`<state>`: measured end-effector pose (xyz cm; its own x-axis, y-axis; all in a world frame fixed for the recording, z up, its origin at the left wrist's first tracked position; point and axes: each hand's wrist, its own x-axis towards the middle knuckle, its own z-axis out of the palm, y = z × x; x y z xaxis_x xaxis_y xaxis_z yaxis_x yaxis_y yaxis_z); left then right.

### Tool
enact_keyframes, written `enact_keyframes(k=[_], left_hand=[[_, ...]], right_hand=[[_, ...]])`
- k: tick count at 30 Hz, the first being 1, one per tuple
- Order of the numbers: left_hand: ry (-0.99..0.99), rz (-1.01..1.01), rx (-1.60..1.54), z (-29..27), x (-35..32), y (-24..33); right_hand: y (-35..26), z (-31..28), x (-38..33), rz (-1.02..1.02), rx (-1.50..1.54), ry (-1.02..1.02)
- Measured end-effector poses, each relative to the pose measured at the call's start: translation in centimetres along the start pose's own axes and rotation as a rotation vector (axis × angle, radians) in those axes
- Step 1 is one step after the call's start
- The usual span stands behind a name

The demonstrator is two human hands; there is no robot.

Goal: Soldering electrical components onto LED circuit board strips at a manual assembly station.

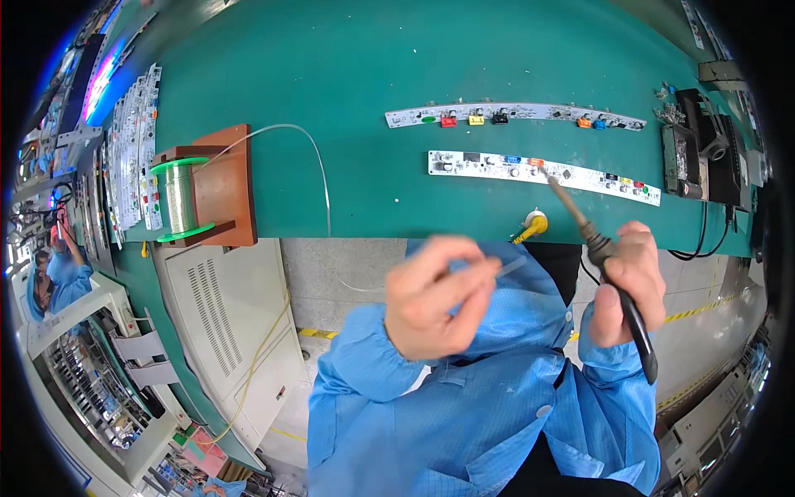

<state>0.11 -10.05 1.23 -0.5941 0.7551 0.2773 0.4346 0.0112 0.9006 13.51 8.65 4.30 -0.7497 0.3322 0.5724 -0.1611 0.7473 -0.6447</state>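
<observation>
My left hand (439, 298), slightly blurred, pinches the solder wire (324, 182) between thumb and fingers in front of the bench edge. A pale, blurred end sticks out to the right of the fingertips. That wire arcs back to a solder spool (180, 197) with green flanges on a brown stand (238, 186). In my right hand (636, 277) is a soldering iron (598, 243), its tip pointing up and left. The tip appears over or against the nearer circuit board (600, 180), a long white strip with coloured connectors; contact cannot be told.
A second, curved white circuit board (546, 110) lies farther back on the green bench mat (356, 74). Several boards (132, 157) stand at the left. A black soldering iron stand (704, 149) sits at the right. A yellow plug (534, 225) is at the front edge.
</observation>
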Motion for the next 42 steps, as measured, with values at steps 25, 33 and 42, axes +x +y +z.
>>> enact_keyframes(k=[25,33,42], left_hand=[[0.291,0.067,0.179,1.9,4.3,-3.4],[0.289,0.077,0.175,1.9,4.3,-3.5],[0.285,0.08,0.167,1.8,4.3,-3.5]], right_hand=[[-0.4,3.5,1.5,-0.027,-0.14,-0.003],[-0.4,4.3,1.2,-0.069,-0.167,0.059],[-0.5,4.3,1.2,-0.065,-0.174,0.049]])
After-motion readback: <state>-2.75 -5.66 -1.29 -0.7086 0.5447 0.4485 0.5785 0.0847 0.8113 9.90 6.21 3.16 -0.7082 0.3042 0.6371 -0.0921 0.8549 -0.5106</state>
